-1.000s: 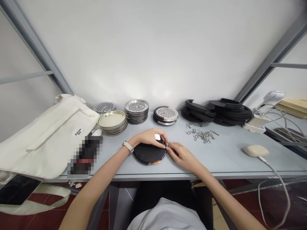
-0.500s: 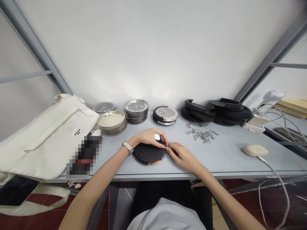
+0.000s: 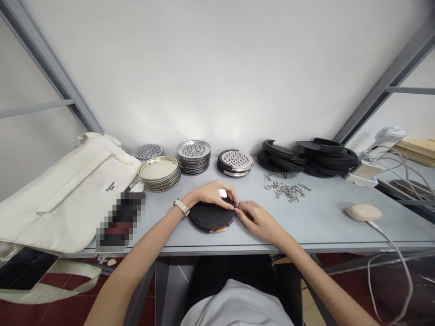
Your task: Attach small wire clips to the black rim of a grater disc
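A round black disc (image 3: 212,218) lies flat on the table in front of me, with a shiny, printed metal rim along its right side. My left hand (image 3: 215,195), a watch on its wrist, reaches over the disc's far side. Its thumb and fingertips pinch a small metal wire clip (image 3: 235,205) at the disc's right edge. From the right, my right hand (image 3: 256,217) closes its fingertips on the same clip, so most of it is covered. Between left thumb and forefinger shows a small white lump (image 3: 222,193); whether it is held I cannot tell.
Loose wire clips (image 3: 287,192) lie right of my hands. Behind are gold-toned lids (image 3: 158,170), perforated metal grater discs (image 3: 193,151), a black-edged grater (image 3: 237,159) and black plastic rings (image 3: 328,158). A cream bag (image 3: 74,194) sits left; a corded beige device (image 3: 363,212) lies right.
Both hands stay at the disc's right edge, with only very slight finger movement at the clip. The whole view has shifted a little.
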`<state>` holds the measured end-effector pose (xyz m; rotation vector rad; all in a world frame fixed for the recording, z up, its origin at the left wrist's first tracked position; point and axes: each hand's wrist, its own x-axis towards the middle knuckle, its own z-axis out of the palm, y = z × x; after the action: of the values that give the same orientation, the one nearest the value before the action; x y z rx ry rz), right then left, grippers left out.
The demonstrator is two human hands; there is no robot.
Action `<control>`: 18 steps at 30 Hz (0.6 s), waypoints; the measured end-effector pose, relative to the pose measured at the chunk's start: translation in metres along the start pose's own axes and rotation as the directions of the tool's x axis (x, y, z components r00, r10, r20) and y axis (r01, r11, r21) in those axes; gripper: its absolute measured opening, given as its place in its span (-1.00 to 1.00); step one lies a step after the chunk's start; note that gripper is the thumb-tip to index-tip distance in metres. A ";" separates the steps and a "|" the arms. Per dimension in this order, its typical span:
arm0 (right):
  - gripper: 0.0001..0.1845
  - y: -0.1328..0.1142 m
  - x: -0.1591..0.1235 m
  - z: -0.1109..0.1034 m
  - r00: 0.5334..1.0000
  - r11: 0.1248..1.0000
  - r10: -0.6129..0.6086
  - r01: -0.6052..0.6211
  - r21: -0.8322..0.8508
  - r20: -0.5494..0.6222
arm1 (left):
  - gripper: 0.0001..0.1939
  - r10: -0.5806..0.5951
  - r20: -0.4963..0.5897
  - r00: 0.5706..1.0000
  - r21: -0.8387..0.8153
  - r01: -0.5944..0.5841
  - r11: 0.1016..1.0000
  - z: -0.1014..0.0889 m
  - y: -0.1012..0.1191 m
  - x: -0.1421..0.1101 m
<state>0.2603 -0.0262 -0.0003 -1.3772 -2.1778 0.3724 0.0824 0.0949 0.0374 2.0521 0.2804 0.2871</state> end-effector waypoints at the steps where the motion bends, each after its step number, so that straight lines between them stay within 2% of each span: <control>1: -0.71 0.000 0.000 0.000 1.000 1.000 0.000 0.000 -0.001 0.001 | -0.75 0.002 0.000 1.000 -0.002 -0.002 1.000 0.000 0.000 0.000; 18: -0.71 -0.001 0.000 0.000 1.000 1.000 0.004 -0.004 -0.011 -0.011 | -0.77 0.000 0.010 1.000 -0.005 0.000 1.000 0.000 0.000 0.000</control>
<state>0.2597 -0.0266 0.0006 -1.3871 -2.1717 0.3541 0.0830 0.0946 0.0378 2.0485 0.2735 0.2778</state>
